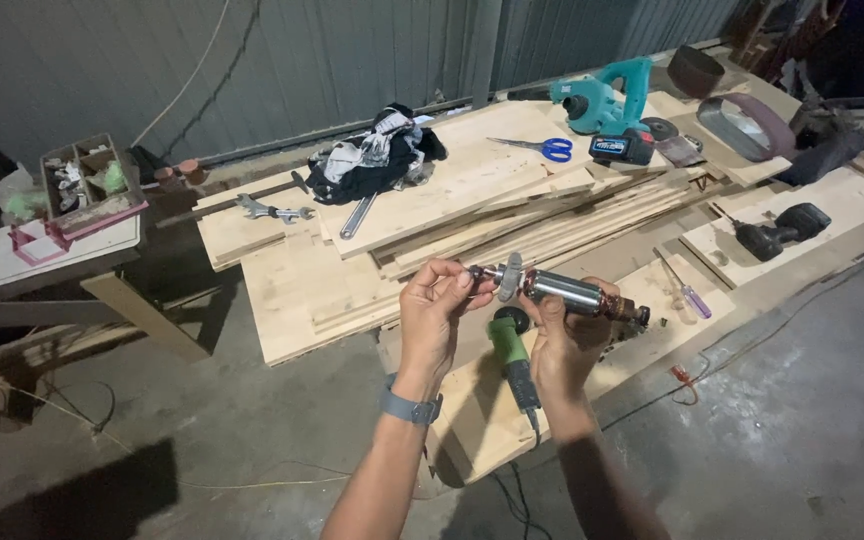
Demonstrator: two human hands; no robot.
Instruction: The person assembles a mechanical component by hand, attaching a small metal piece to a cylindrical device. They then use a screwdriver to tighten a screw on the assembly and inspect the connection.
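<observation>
From the head camera, both hands are raised over the near edge of the pale wooden plank surface [302,300]. Between them is a cylindrical metal motor armature with copper windings and a grey fan disc [552,288], held level and clear of the boards. The left hand [434,312] has its fingertips closed in a narrow grip on the thin shaft end at the left. The right hand [564,345] wraps the steel core from below, its grip closed around the body.

Just beneath the hands a green-bodied corded power tool [514,355] lies on a plank. Farther right rest a purple-handled screwdriver [690,295] and a black cordless drill [780,230]; far back lie blue-handled scissors [542,148] and a teal electric planer [602,95].

To handle it well, I would judge that support should stay under the core, fingers off the windings, and the shaft kept level.
</observation>
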